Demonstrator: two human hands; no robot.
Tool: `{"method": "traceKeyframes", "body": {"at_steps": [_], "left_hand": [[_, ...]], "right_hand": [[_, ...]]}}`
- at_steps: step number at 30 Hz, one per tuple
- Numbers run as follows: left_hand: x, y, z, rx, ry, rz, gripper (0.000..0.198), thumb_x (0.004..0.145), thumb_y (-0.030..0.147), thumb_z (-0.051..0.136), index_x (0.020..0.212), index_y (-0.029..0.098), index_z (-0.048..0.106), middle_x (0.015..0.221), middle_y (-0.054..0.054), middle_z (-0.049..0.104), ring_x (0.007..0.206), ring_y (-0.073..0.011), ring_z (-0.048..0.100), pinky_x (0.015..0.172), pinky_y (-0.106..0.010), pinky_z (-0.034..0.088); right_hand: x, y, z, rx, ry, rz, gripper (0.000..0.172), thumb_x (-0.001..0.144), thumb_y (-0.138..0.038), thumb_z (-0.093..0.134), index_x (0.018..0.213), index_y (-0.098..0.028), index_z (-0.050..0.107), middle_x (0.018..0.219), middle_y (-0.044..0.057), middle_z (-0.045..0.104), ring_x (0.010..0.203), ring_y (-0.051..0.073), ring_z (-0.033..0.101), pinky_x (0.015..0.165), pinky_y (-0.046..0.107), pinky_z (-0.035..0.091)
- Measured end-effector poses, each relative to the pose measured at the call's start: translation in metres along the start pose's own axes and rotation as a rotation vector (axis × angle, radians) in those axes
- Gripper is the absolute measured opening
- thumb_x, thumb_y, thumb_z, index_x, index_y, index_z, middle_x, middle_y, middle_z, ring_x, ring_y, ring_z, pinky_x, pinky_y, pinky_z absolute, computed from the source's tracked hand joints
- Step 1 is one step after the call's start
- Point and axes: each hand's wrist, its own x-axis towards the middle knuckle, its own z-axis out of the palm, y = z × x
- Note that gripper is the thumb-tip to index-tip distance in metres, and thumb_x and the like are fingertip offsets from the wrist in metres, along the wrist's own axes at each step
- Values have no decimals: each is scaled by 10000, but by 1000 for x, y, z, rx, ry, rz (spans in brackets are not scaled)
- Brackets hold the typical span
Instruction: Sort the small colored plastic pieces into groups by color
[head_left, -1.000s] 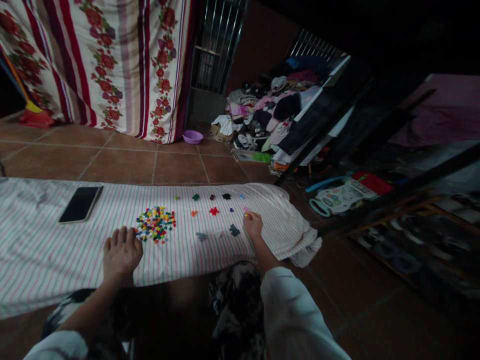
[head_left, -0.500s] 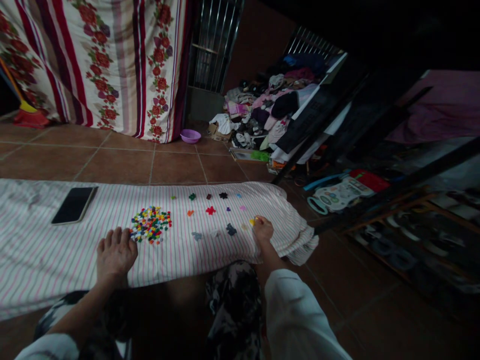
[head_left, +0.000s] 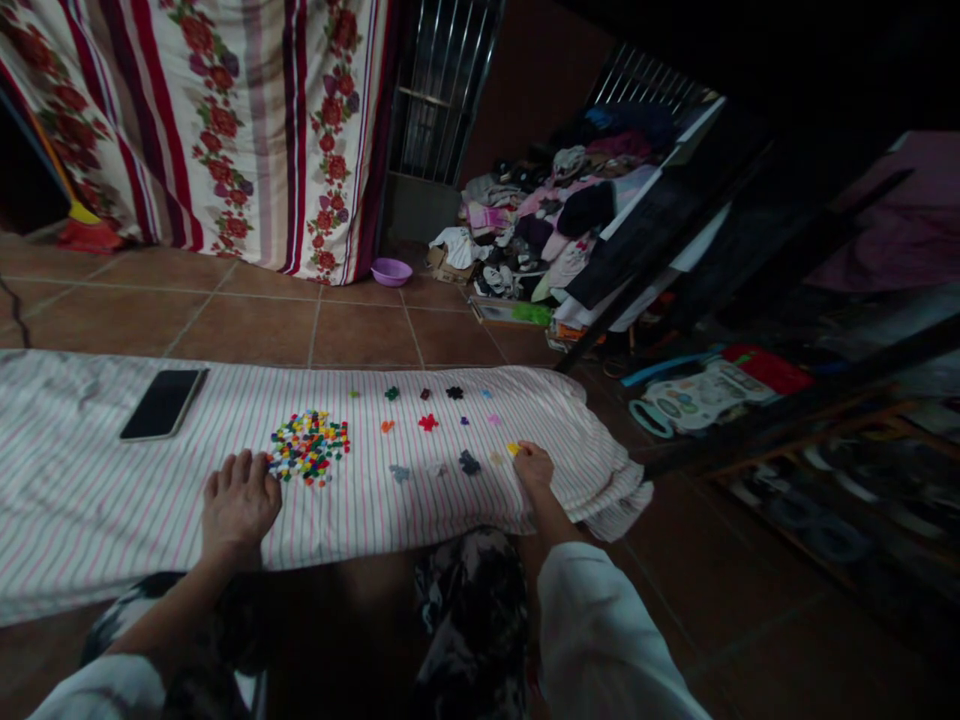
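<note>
My left hand lies on the striped cloth with its fingers apart, beside a mixed heap of small coloured pieces. At the right, my right hand has its fingers together at the small yellow pieces; whether it pinches one is too small to tell. Small groups sorted by colour lie between the hands: red, orange, dark green, black, grey, dark grey, pink and others.
A phone lies on the cloth at the left. Beyond, on the tiled floor, are a purple basin, a floral curtain and a heap of clothes. A rack with shoes stands at the right.
The whole view has shifted slightly, moving the scene a little to the right. My right hand stays by the yellow pieces, and my left hand rests in the same place.
</note>
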Motion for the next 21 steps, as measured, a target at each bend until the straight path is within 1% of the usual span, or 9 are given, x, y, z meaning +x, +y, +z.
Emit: {"method": "traceKeyframes", "body": {"at_steps": [3, 5, 9, 16, 21], "left_hand": [[0, -1, 2, 2, 6, 10, 478, 927, 307, 303, 1277, 105, 561, 1366, -184, 556, 1323, -325, 448, 1093, -494, 324], [0, -2, 4, 2, 18, 17, 480, 929, 306, 300, 1277, 103, 561, 1364, -184, 557, 1318, -330, 452, 1088, -495, 328], [0, -3, 6, -5, 42, 19, 481, 931, 306, 310, 1280, 97, 565, 1365, -189, 558, 1315, -334, 453, 1086, -498, 335], [1, -3, 7, -24, 21, 3, 487, 917, 305, 334, 1285, 93, 571, 1377, -194, 555, 1332, -340, 443, 1098, -508, 335], [1, -3, 6, -39, 20, 1, 483, 910, 296, 338, 1274, 90, 579, 1365, -200, 563, 1323, -341, 451, 1090, -517, 341]], "right_hand": [[-3, -2, -1, -27, -24, -33, 309, 791, -209, 470, 885, -170, 762, 882, 88, 729, 936, 216, 628, 893, 299, 454], [-6, -3, -2, -49, -50, -88, 306, 807, -253, 483, 918, -165, 754, 904, 97, 724, 952, 226, 616, 895, 306, 450], [-9, -4, -3, -77, -80, -194, 319, 783, -303, 516, 947, -138, 734, 935, 123, 711, 968, 246, 592, 920, 338, 444], [-11, -5, -4, -70, -63, -206, 268, 744, -268, 510, 882, -168, 716, 861, 100, 680, 913, 247, 564, 904, 367, 450], [-11, -4, -6, -34, -44, -209, 268, 726, -302, 519, 873, -177, 706, 830, 85, 660, 884, 246, 561, 875, 369, 463]]}}
